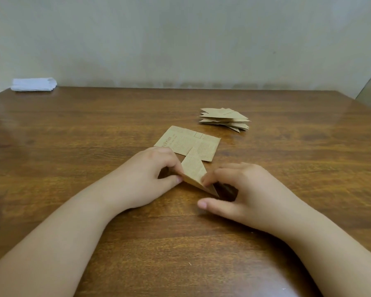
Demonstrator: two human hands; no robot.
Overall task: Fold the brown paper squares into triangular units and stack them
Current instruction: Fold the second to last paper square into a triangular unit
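Observation:
A half-folded brown paper piece [194, 171] with newsprint pattern lies on the wooden table [73, 136] between my hands. My left hand [152, 174] pinches its left edge between thumb and curled fingers. My right hand [242, 189] presses curled fingertips on its right side, with the thumb stretched out flat on the table. Just behind lies a flat stack of unfolded brown paper squares [191, 142], partly covered by my left hand. A pile of finished folded triangular units [225, 118] sits further back to the right.
A folded white cloth or paper [33, 84] lies at the table's far left corner by the pale wall. The table's right edge runs diagonally at the far right.

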